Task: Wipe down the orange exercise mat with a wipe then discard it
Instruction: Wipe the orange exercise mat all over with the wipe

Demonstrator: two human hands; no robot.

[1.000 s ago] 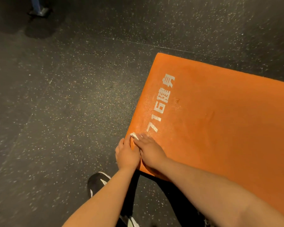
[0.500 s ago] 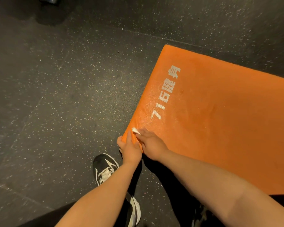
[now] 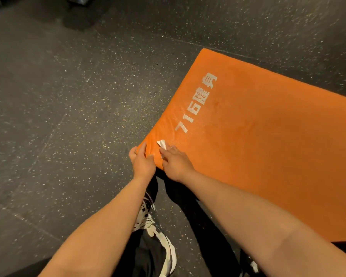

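Gripped near-left corner of orange mat (image 3: 268,146) with left hand (image 3: 143,164); pressed white wipe (image 3: 161,144) onto it with right hand (image 3: 176,162), fingers straight
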